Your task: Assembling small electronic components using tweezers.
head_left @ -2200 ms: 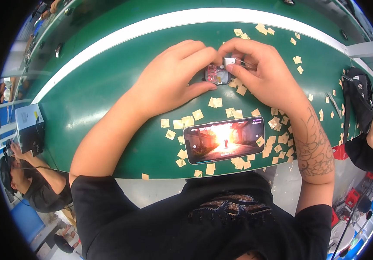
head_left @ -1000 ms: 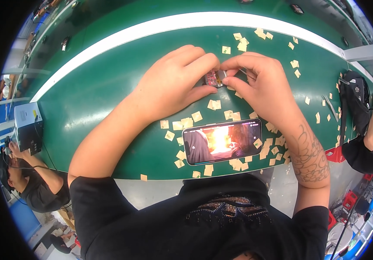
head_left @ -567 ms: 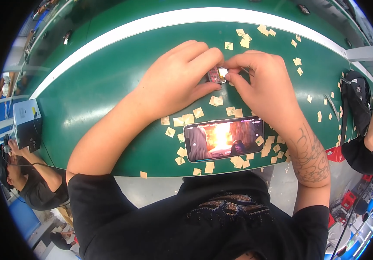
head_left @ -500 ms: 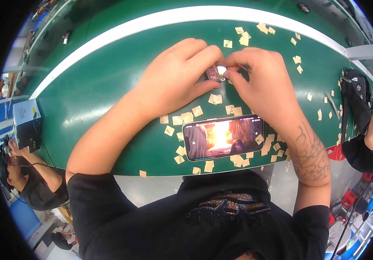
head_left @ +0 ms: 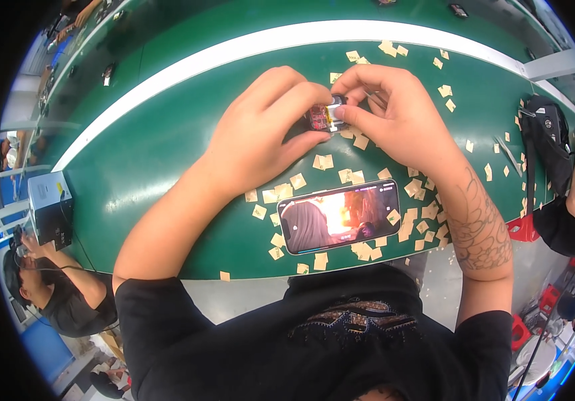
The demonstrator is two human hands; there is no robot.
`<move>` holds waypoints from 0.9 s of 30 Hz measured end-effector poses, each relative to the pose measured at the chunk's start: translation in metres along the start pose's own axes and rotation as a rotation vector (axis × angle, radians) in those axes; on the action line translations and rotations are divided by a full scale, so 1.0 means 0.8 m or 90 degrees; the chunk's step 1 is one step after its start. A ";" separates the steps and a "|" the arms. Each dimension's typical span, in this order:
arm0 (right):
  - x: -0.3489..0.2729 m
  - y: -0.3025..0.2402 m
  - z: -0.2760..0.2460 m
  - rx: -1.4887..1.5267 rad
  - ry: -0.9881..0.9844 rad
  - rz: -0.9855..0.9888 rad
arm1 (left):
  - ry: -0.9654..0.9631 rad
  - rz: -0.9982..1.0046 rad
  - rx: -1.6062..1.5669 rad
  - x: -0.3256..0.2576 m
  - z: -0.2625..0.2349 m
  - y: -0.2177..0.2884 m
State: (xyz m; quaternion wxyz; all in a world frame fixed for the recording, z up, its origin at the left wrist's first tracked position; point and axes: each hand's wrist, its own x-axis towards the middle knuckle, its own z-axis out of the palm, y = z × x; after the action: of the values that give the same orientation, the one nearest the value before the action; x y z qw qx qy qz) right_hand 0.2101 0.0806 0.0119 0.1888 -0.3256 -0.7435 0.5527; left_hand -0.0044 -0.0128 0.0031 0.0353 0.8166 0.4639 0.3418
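While in left hand [head_left: 255, 130], small device [head_left: 318, 119]; right hand [head_left: 402, 119] against it

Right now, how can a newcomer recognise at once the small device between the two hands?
On the green table, find where the left hand and right hand are close together. Between them is a small, dark-edged device. Its exposed red board sets it apart from the pale paper squares and the larger lit phone.

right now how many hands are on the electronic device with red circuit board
2: left hand on the left of the electronic device, right hand on its right; no others seem hidden.
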 end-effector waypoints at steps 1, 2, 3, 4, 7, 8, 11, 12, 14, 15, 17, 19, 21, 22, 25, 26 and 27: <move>0.002 0.003 -0.001 0.000 0.004 -0.001 | 0.018 -0.048 -0.075 0.002 0.000 0.004; 0.003 0.007 0.000 0.009 0.017 -0.043 | 0.036 -0.096 -0.151 0.004 -0.001 0.008; 0.003 0.009 0.000 0.018 0.031 -0.085 | -0.001 -0.161 -0.180 0.002 -0.003 0.007; 0.001 0.007 0.000 0.019 0.035 -0.085 | -0.004 -0.158 -0.180 0.003 -0.004 0.007; 0.000 0.000 0.009 0.006 0.077 -0.095 | -0.072 -0.283 -0.248 0.002 -0.006 0.007; 0.000 0.004 0.012 0.021 0.083 -0.120 | -0.076 -0.314 -0.277 0.003 -0.005 0.007; 0.004 0.017 0.014 0.011 0.112 -0.179 | -0.050 -0.333 -0.293 0.006 0.006 0.004; 0.005 0.018 0.014 -0.016 0.130 -0.212 | -0.016 -0.325 -0.283 0.006 0.010 0.000; 0.003 0.011 0.007 -0.048 0.156 -0.184 | 0.020 -0.314 -0.241 0.003 0.014 -0.014; 0.001 0.006 0.002 -0.085 0.181 -0.153 | 0.060 -0.302 -0.203 0.004 0.013 -0.024; 0.005 0.005 -0.007 -0.092 0.193 -0.145 | 0.073 -0.332 -0.102 0.017 -0.001 -0.048; 0.007 0.008 -0.014 -0.090 0.198 -0.128 | 0.084 -0.362 -0.027 0.028 -0.018 -0.091; 0.011 0.018 -0.020 -0.101 0.210 -0.163 | 0.093 -0.366 0.037 0.035 -0.031 -0.148; 0.013 0.024 -0.022 -0.114 0.227 -0.192 | 0.086 -0.372 0.072 0.038 -0.036 -0.169; 0.017 0.035 -0.025 -0.145 0.221 -0.230 | 0.046 -0.389 0.150 0.037 -0.048 -0.198; 0.018 0.039 -0.026 -0.155 0.216 -0.237 | 0.018 -0.381 0.186 0.032 -0.050 -0.204; 0.018 0.039 -0.025 -0.156 0.203 -0.243 | 0.006 -0.382 0.205 0.022 -0.058 -0.208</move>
State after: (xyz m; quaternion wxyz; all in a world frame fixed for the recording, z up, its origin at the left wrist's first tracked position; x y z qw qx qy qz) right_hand 0.2215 0.1102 -0.0121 0.3632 -0.2829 -0.8137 0.3547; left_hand -0.1479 0.0830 -0.0147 0.0026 0.6375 0.7314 0.2419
